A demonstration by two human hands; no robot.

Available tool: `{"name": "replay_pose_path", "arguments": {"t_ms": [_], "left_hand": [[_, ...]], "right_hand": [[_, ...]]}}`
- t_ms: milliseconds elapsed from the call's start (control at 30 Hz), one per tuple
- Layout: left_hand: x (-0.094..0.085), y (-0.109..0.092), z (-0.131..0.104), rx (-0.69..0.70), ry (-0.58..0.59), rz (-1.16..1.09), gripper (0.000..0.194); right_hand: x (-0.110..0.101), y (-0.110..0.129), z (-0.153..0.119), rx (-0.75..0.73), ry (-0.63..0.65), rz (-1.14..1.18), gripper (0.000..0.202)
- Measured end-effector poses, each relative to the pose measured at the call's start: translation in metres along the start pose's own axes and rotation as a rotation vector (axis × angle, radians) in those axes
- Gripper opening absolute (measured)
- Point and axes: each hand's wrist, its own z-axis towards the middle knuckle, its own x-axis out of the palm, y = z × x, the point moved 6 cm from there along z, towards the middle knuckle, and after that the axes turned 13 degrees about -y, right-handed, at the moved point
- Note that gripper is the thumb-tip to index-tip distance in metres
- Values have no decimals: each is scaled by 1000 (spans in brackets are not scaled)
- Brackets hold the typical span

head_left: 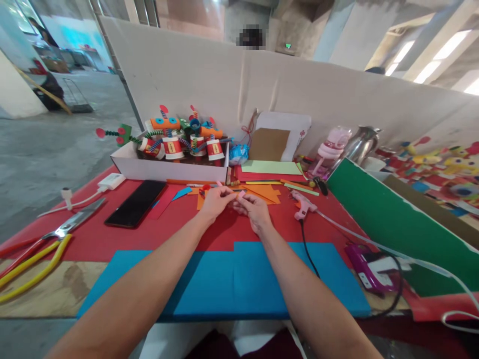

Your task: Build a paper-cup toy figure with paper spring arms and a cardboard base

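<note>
My left hand [216, 200] and my right hand [255, 208] meet over the red table covering, fingertips pinched together. Between them is a small pink paper strip [241, 194], with a bit of orange at it; its full shape is hidden by my fingers. Orange paper pieces [262, 193] lie just behind my hands. To the left are a blue paper scrap [182, 193] and a red paper strip [161, 207]. A pink glue gun [304, 204] rests to the right of my right hand.
A white box [172, 171] of paper-cup figures [173, 148] stands behind. On the left lie a black phone [136, 203] and large scissors [62, 232]. Blue sheets [209, 284] cover the front edge. Rightward are a green panel [396, 224], a purple power strip [368, 269] and cables.
</note>
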Motion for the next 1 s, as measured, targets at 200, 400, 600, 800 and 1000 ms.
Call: {"name": "replay_pose_path", "arguments": {"t_ms": [200, 400, 600, 800, 1000], "left_hand": [[3, 0, 0, 4, 38, -68, 30], [3, 0, 0, 3, 37, -69, 29], [1, 2, 2, 9, 18, -72, 26], [1, 3, 3, 47, 9, -34, 24], [1, 0, 2, 65, -2, -19, 21]], "right_hand": [[0, 1, 0, -27, -11, 31, 37], [-1, 0, 1, -28, -4, 26, 36], [-1, 0, 2, -48, -33, 45, 31], [-3, 0, 2, -22, -63, 65, 28], [-3, 0, 2, 4, -74, 92, 28]]}}
